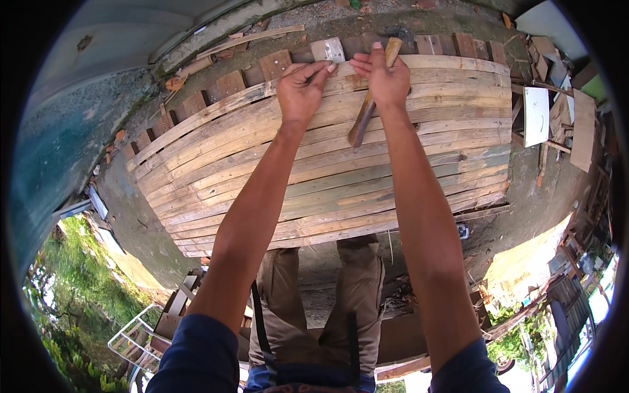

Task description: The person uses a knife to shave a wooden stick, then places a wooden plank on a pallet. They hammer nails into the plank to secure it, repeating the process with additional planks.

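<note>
A panel of long, pale wooden slats (341, 170) lies in front of me, its slats side by side with narrow gaps. At its far edge my left hand (303, 92) is closed in a pinch, thumb and forefinger together over a whitish block end (327, 50). Whatever sits between those fingertips is too small to make out. Just to the right, my right hand (388, 82) is closed around a hammer (362, 124) by its wooden handle, which slants down across the slats. The dark hammer head beyond the hand is hard to see.
Short brown wood blocks (275, 64) stick out along the panel's far edge. A loose wood strip (252, 40) lies beyond them. Scrap boards (582, 131) and a white panel (536, 116) are at the right. A bluish wall (78, 124) rises on the left.
</note>
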The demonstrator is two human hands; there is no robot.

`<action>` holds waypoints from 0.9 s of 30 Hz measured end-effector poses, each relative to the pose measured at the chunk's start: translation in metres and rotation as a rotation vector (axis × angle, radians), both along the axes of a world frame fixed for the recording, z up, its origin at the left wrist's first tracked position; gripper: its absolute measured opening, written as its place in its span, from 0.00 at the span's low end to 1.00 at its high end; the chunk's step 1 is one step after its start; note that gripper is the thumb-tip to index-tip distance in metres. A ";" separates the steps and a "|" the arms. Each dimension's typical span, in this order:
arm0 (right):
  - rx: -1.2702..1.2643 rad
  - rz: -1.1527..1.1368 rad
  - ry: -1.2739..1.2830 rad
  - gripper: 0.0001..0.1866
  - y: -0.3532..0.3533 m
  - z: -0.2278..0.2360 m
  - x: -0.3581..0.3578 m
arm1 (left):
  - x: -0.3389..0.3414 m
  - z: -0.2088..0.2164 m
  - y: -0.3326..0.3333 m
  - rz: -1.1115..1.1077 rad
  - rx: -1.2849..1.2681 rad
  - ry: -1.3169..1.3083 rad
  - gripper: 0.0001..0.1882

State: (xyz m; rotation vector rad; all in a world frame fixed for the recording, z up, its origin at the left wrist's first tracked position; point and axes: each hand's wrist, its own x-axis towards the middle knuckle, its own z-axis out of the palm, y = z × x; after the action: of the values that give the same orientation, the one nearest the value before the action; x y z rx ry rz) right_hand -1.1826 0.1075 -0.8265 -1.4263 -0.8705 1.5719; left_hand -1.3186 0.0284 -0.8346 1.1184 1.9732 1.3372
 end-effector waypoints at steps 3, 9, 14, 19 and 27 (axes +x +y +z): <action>0.016 -0.008 -0.029 0.21 0.000 0.000 -0.003 | 0.000 -0.003 -0.002 -0.003 0.022 0.025 0.08; 0.070 0.017 -0.219 0.19 -0.016 0.027 -0.014 | -0.005 -0.007 0.000 -0.076 0.107 0.161 0.07; -0.009 0.167 -0.273 0.21 -0.064 0.068 0.002 | -0.005 -0.007 -0.003 -0.099 0.111 0.173 0.06; 0.176 0.387 -0.586 0.23 -0.082 0.078 0.006 | -0.007 -0.008 -0.004 -0.133 0.123 0.159 0.06; 0.197 0.502 -0.671 0.22 -0.084 0.076 -0.002 | -0.008 -0.007 -0.005 -0.131 0.089 0.144 0.06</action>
State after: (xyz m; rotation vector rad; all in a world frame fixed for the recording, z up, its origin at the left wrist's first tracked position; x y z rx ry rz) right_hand -1.1841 0.0236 -0.7501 -1.6963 -1.8411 1.2833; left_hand -1.3263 0.0232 -0.8411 1.3956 1.9184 1.3193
